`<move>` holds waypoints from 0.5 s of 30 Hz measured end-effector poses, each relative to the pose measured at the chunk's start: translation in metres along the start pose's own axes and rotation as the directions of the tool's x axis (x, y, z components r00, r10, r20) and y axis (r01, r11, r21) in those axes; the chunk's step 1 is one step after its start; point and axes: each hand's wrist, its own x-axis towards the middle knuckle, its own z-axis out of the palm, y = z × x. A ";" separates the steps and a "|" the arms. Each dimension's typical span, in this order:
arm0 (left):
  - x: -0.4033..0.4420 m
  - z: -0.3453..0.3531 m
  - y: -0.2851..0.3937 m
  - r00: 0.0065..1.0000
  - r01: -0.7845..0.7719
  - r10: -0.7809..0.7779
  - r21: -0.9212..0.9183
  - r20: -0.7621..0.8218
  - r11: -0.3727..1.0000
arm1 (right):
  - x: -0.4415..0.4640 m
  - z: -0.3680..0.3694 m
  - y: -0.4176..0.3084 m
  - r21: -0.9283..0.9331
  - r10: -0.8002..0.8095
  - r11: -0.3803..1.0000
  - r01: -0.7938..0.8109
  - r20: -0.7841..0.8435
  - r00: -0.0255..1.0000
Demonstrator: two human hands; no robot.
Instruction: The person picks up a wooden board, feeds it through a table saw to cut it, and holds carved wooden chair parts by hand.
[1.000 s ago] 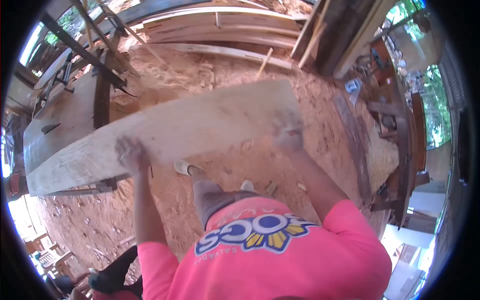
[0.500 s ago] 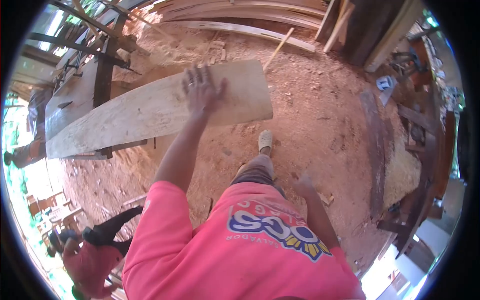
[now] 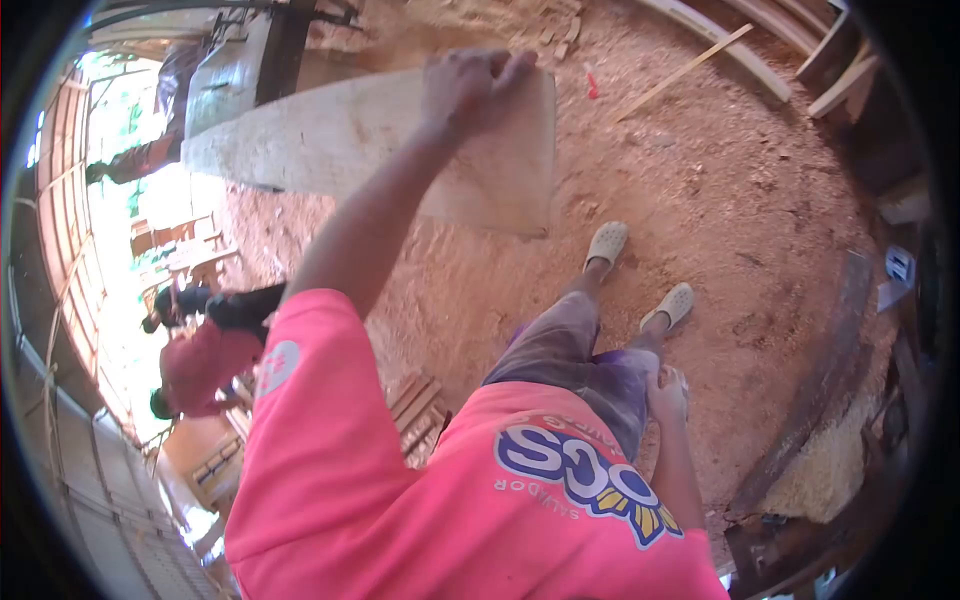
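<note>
A long pale wooden board (image 3: 340, 130), tapering toward the left, lies across the upper part of the view. My left hand (image 3: 470, 90) is on its wide right part, with the fingers bent over the far edge and the fingertips hidden. My right hand (image 3: 668, 395) hangs beside my right thigh, fingers loosely bent and apart, with nothing visible in it.
Sawdust and wood chips cover the ground (image 3: 640, 170). A thin stick (image 3: 685, 72) and long planks lie at the upper right. A dark beam (image 3: 820, 380) lies on the right. A co-worker in a red shirt (image 3: 205, 370) is at the left.
My left hand has gone from lying flat on the board to bending over its far edge. The view has turned, and both my feet now show. My right hand is beside my thigh.
</note>
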 end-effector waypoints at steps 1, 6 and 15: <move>0.000 -0.004 0.004 0.998 0.023 -0.025 0.033 0.051 0.999 | 0.016 0.002 0.008 -0.026 -0.031 0.999 0.033 0.083 0.996; 0.013 0.035 -0.126 0.992 -0.076 0.120 -0.531 0.049 0.844 | 0.058 0.027 0.035 -0.190 0.075 0.980 -0.063 0.053 0.996; 0.021 0.000 -0.074 0.955 -0.287 0.272 0.129 0.122 0.949 | 0.074 0.013 0.083 -0.242 0.018 0.970 -0.025 -0.030 0.999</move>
